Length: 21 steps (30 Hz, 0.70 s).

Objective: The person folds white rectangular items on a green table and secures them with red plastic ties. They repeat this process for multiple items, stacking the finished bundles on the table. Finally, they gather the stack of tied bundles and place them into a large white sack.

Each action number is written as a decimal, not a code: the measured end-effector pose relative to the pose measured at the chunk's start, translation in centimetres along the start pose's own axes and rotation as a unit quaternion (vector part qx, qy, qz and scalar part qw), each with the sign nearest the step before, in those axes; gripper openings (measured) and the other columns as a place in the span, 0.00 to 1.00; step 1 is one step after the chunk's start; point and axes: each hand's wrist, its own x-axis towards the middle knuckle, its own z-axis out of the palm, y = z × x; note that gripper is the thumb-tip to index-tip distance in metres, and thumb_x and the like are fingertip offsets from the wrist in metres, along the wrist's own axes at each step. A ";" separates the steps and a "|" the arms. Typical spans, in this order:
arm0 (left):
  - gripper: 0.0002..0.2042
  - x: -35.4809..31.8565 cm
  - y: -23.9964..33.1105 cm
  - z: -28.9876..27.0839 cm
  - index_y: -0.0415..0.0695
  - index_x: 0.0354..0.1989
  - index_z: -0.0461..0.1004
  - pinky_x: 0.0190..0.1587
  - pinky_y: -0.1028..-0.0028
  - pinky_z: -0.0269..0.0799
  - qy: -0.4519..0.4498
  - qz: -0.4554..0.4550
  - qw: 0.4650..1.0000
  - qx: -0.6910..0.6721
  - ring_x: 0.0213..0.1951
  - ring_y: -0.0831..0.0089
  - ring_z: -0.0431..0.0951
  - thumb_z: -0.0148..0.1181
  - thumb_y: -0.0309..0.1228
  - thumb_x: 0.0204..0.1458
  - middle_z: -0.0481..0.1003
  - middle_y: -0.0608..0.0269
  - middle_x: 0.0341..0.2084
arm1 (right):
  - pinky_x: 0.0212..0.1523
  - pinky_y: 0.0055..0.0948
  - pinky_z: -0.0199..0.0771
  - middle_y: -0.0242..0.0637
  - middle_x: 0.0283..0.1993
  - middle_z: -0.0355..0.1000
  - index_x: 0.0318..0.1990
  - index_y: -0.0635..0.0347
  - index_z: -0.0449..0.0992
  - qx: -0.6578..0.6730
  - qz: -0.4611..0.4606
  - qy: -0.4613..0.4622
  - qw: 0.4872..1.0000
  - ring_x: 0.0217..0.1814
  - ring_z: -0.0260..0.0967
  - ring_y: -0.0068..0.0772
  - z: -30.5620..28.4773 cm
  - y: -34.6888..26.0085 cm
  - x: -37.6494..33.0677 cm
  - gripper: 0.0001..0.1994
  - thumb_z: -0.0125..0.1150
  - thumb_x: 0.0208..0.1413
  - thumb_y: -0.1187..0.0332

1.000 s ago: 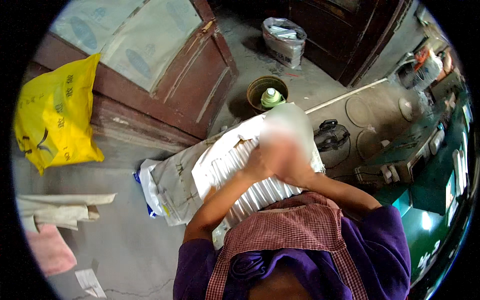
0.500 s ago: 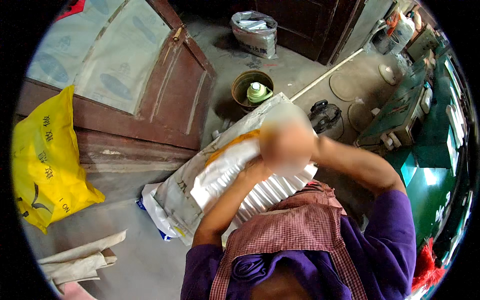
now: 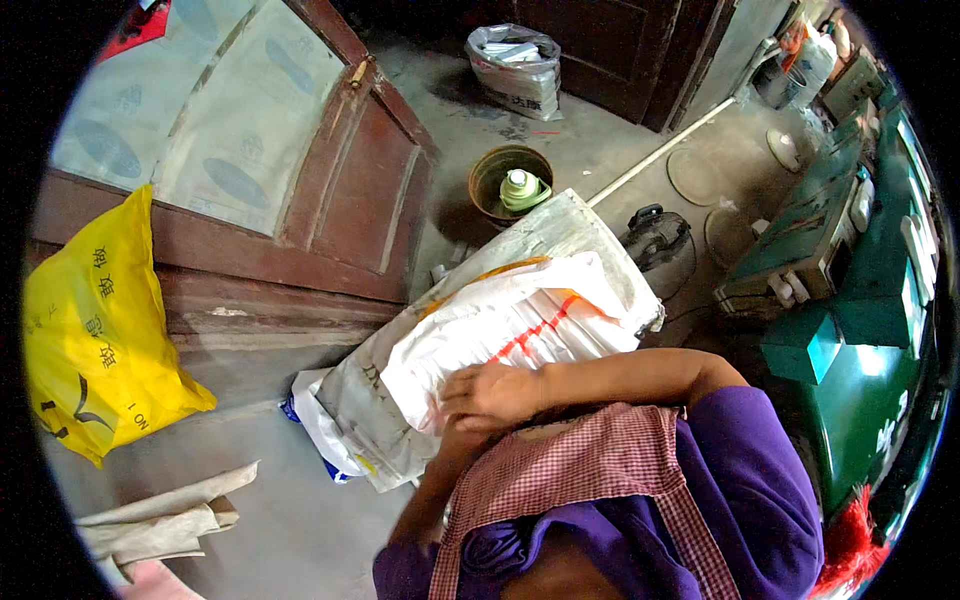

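Observation:
A stack of white pleated sheets (image 3: 520, 325) with orange-red marks lies on a grey-white woven sack (image 3: 350, 395) on the floor. My right hand (image 3: 492, 393) reaches across from the right and rests on the near left end of the stack, its fingers curled over the edge. My left forearm comes up from below, and my left hand (image 3: 450, 432) is almost wholly hidden under the right one at the same edge. Its grip does not show. A purple sleeve and a checked apron fill the lower frame.
A yellow plastic bag (image 3: 100, 320) lies at the left by a brown wooden door panel (image 3: 350, 190). A brown bucket (image 3: 488, 180) holding a green spool, a dark power tool (image 3: 655, 235) and a white pipe (image 3: 660, 150) lie behind the sack. A green machine (image 3: 850, 330) stands right.
Both hands have come down from the far top of the stack to its near left end. The view has swung, so the sack and sheets now show more fully.

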 end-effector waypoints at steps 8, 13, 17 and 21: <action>0.23 -12.2 2.6 3.5 0.40 0.57 0.60 0.47 0.72 0.67 0.315 -0.523 0.686 -0.395 0.46 0.70 0.71 0.55 0.28 0.52 0.69 0.59 0.47 | 0.62 0.61 0.45 0.33 0.54 0.64 0.46 0.40 0.76 -0.289 -0.178 -0.046 0.939 0.67 0.49 0.44 3.2 -1.4 -1.4 0.17 0.55 0.47 0.54; 0.28 -9.0 3.0 2.9 0.39 0.60 0.56 0.46 0.74 0.68 0.211 -0.488 0.818 -0.221 0.47 0.71 0.72 0.58 0.33 0.52 0.69 0.59 0.50 | 0.66 0.62 0.36 0.34 0.57 0.64 0.45 0.41 0.77 -0.242 -0.110 -0.090 0.960 0.69 0.46 0.44 2.6 -2.6 -2.6 0.19 0.60 0.42 0.54; 0.28 -3.3 5.5 1.1 0.38 0.62 0.53 0.45 0.72 0.69 0.135 -0.512 0.844 -0.083 0.45 0.71 0.73 0.55 0.29 0.53 0.71 0.56 0.46 | 0.67 0.61 0.34 0.37 0.61 0.60 0.45 0.45 0.76 -0.192 -0.060 -0.092 0.975 0.71 0.42 0.43 0.8 -1.8 -4.3 0.21 0.66 0.38 0.57; 0.30 -4.6 4.7 4.6 0.35 0.63 0.49 0.37 0.76 0.71 0.332 -0.454 0.803 -0.195 0.35 0.71 0.76 0.49 0.19 0.49 0.72 0.51 0.45 | 0.68 0.59 0.35 0.31 0.63 0.59 0.44 0.41 0.76 -0.153 -0.019 -0.043 0.987 0.73 0.39 0.41 -0.1 -1.7 -4.5 0.21 0.66 0.36 0.57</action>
